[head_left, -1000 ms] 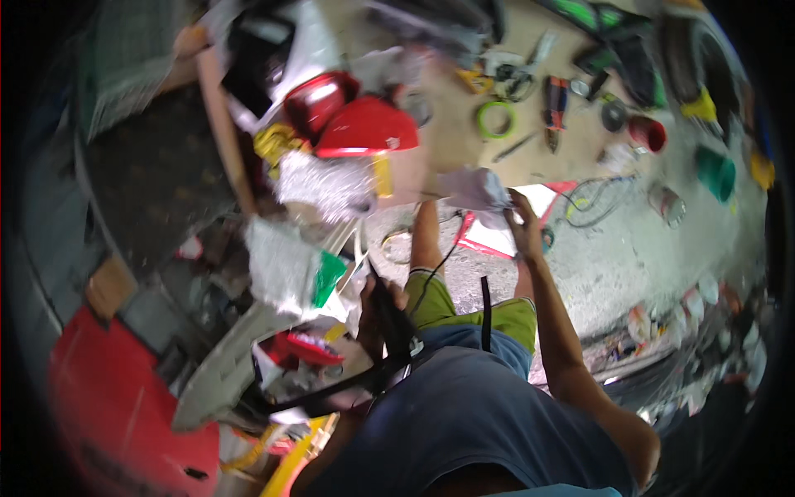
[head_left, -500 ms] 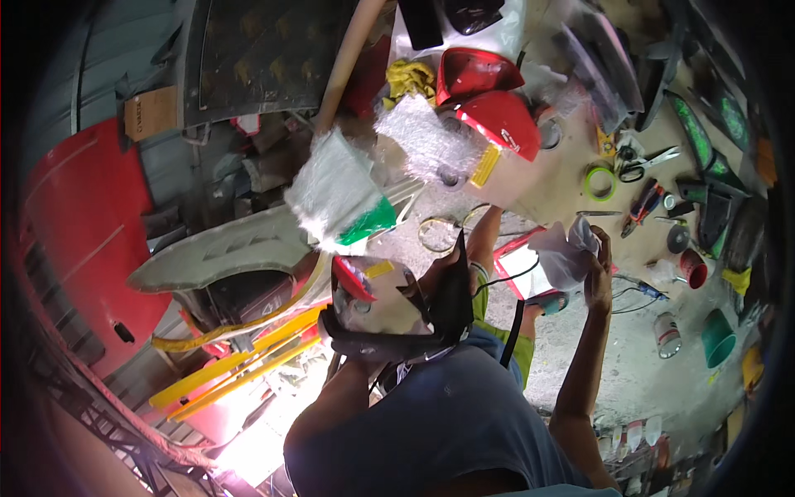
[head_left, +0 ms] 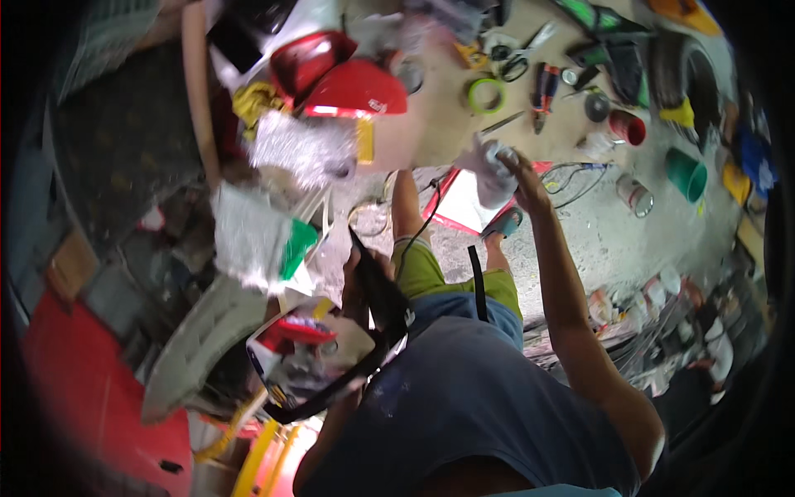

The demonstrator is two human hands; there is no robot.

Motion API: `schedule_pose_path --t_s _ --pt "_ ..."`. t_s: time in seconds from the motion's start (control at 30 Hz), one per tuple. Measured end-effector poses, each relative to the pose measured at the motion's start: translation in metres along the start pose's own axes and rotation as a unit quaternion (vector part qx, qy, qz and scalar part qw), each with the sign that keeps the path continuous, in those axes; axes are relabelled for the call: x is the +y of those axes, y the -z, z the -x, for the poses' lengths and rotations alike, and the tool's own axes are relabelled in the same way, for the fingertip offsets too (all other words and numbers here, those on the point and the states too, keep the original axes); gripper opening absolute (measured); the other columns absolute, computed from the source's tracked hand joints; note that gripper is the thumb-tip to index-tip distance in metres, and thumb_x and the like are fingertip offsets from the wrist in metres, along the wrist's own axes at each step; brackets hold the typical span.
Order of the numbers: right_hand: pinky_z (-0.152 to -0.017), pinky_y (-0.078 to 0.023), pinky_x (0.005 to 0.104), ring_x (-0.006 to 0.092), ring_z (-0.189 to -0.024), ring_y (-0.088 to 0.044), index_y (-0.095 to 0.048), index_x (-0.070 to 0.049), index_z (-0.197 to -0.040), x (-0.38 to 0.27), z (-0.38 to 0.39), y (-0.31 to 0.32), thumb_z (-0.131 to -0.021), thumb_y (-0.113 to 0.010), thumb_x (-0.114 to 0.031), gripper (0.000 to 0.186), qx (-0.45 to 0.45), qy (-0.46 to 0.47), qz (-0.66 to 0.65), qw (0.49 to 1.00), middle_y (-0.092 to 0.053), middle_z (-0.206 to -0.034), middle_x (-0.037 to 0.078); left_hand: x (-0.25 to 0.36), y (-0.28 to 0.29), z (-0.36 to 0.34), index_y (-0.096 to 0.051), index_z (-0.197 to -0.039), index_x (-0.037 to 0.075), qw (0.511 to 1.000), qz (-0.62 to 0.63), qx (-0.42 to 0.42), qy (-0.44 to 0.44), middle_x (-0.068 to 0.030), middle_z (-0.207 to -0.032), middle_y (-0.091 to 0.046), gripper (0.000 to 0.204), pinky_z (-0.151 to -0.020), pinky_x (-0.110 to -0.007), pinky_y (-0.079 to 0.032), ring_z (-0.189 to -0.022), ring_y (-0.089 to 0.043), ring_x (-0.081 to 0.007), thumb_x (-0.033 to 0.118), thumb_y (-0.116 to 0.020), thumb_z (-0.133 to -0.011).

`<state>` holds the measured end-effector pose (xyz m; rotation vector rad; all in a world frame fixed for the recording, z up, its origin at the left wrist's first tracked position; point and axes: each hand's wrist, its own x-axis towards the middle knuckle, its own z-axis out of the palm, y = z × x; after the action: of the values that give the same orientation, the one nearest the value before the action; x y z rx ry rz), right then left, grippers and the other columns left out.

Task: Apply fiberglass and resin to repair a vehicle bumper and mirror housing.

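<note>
In right hand (head_left: 523,176): crumpled rag (head_left: 492,170)

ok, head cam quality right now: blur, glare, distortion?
Head view: heavy fisheye bending, with a dark vignette round the rim. Motion blur smears the clear plastic bags near the top and the white cloth in the right hand. Blown-out highlight on the red panel. The left hand on the black frame is dim and hard to make out.

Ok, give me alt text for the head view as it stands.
Seated person holds a black curved frame in the left hand and a pale cloth wad raised in the right hand, over a concrete floor strewn with tools and red panels.
</note>
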<state>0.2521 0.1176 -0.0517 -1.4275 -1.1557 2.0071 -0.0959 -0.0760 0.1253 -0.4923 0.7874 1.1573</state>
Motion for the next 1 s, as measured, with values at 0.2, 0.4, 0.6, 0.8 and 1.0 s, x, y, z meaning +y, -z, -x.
schedule_pose_path --t_s 0.2,0.4,0.6,0.8,1.0 --pt "-0.093 -0.040 0.0279 0.0140 -0.105 -0.054 -0.051 0.004 -0.121 -0.074 0.036 -0.039 -0.088 -0.061 -0.019 0.042 0.136 -0.151 -0.218 0.955 -0.060 -0.112 0.009 0.012 0.000 -0.024 -0.056 -0.085 0.010 0.987 -0.138 -0.084 -0.007 -0.0128 -0.068 -0.057 0.051 -0.037 -0.031 -0.047 -0.046 -0.055 -0.0220 0.059 -0.041 -0.091" --pt "-0.077 -0.046 0.0258 0.0104 -0.086 -0.057 -0.058 0.002 -0.110 -0.107 -0.049 -0.013 -0.089 -0.061 -0.021 0.031 0.122 -0.017 -0.175 0.977 -0.062 -0.097 0.005 0.025 -0.005 -0.035 -0.056 -0.076 0.012 0.993 -0.099 -0.064 0.005 -0.0130 -0.063 -0.054 0.056 -0.044 -0.033 -0.042 -0.055 -0.050 -0.0242 0.062 -0.035 -0.091" --pt "-0.076 -0.046 0.0275 0.0122 -0.085 -0.057 -0.058 0.002 -0.111 -0.165 -0.122 -0.006 -0.087 -0.062 -0.030 0.041 0.172 0.150 -0.075 0.971 -0.062 -0.097 0.007 0.049 0.005 -0.059 -0.057 -0.078 0.009 0.990 -0.073 -0.119 -0.020 -0.0142 -0.067 -0.057 0.064 -0.040 -0.034 -0.045 -0.050 -0.052 -0.0225 0.070 -0.037 -0.086" --pt "-0.089 -0.044 0.0367 0.0293 -0.106 -0.057 -0.044 -0.002 -0.130 -0.181 -0.135 0.035 -0.085 -0.063 -0.040 0.062 0.386 0.217 0.203 0.873 -0.055 -0.121 0.023 0.081 -0.007 -0.097 -0.057 -0.079 0.016 0.976 -0.170 -0.128 -0.048 -0.0043 -0.061 -0.054 0.050 -0.033 -0.030 -0.034 -0.041 -0.045 -0.0150 0.059 -0.035 -0.093" --pt "-0.075 -0.047 0.0276 0.0144 -0.085 -0.058 -0.055 0.004 -0.114 -0.048 0.003 0.061 -0.092 -0.056 -0.027 0.037 0.223 0.078 -0.062 0.970 -0.062 -0.096 0.006 0.069 -0.041 -0.137 -0.063 -0.106 0.008 0.958 -0.102 -0.264 0.056 -0.0119 -0.089 -0.057 0.056 -0.062 -0.038 -0.045 -0.074 -0.047 -0.0221 0.057 -0.038 -0.093"
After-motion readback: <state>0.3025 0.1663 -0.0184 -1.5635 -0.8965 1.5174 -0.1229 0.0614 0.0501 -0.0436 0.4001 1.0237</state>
